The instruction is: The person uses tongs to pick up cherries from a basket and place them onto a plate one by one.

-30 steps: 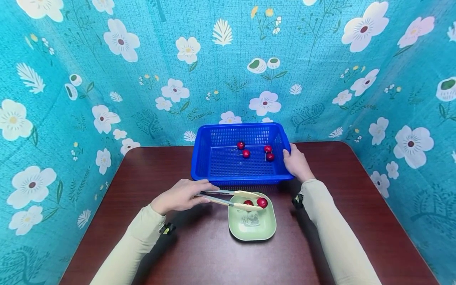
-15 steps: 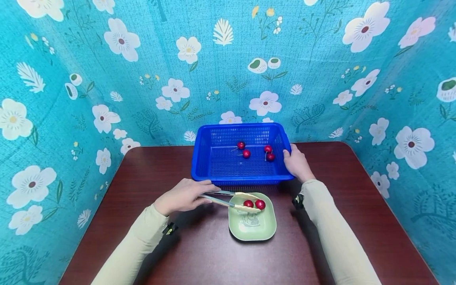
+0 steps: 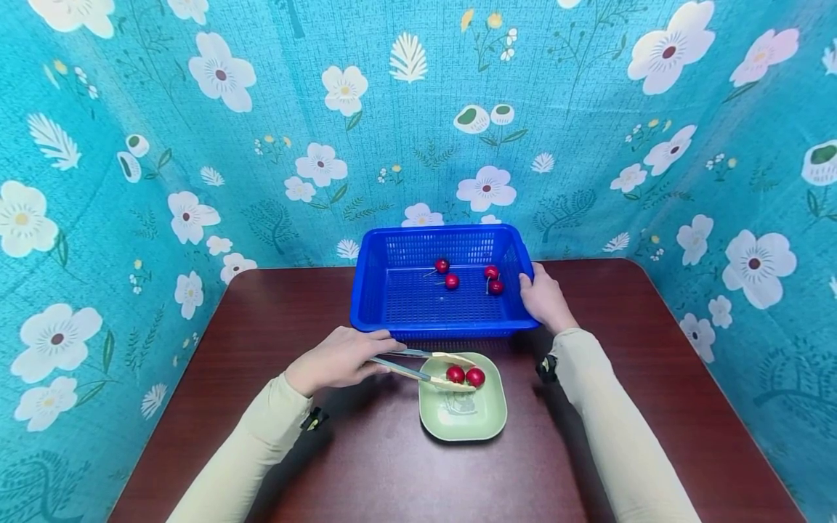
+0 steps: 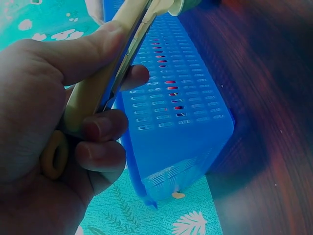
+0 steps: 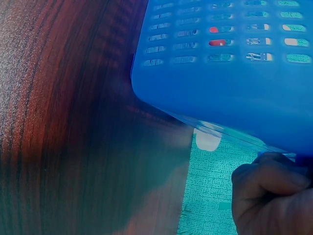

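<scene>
My left hand (image 3: 343, 358) grips a pair of tongs (image 3: 407, 372) with cream tips and metal arms; in the left wrist view the fingers curl round its cream handle (image 4: 90, 93). The tips reach over a square pale green plate (image 3: 461, 428) with a panda print. Two red cherries, a left cherry (image 3: 455, 374) and a right cherry (image 3: 476, 377), lie on the plate between the spread tips. My right hand (image 3: 546, 298) holds the right rim of a blue plastic basket (image 3: 418, 316). Inside it are several cherries with stems, among them one front cherry (image 3: 452, 281).
The basket stands at the back of a dark red-brown wooden table (image 3: 366, 465), just behind the plate. A turquoise flowered cloth (image 3: 418, 145) hangs behind the table and along both sides.
The right cherry has come down from the tong tips onto the plate, beside the other one. The tongs have shifted slightly and their tips stand apart. My right hand has stayed still.
</scene>
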{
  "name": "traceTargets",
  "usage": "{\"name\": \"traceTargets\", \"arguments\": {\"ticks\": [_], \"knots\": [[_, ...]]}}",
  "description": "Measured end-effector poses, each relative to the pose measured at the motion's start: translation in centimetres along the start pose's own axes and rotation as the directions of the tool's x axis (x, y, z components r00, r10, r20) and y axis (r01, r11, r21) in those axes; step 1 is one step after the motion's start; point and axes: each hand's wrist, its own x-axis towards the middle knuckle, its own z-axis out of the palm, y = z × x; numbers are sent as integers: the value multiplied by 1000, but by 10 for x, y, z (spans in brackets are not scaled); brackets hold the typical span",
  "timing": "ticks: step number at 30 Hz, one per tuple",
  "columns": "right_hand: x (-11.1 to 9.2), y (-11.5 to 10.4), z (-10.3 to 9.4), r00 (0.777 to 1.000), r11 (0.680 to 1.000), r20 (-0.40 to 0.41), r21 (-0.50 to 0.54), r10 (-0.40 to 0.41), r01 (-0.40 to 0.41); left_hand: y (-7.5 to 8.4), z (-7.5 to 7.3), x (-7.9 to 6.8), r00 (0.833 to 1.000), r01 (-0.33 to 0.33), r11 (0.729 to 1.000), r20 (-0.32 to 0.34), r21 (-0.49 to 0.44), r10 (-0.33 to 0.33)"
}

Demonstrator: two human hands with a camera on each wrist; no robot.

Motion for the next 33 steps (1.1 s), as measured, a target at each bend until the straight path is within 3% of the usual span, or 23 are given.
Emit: {"name": "traceTargets", "arguments": {"ticks": [12, 22, 33], "knots": [[1, -3, -3, 1000, 1000, 5, 0, -5, 5, -1, -8, -1, 1000, -13, 1000, -13, -24, 13], [0, -4, -4, 1000, 1000, 7, 0, -1, 1, -6, -19, -6, 999, 31, 979, 34, -201, -25], [-2, -3, 0, 1000, 1000, 15, -8, 11, -10, -6, -30, -11, 996, 86, 939, 6, -333, -89]]}}
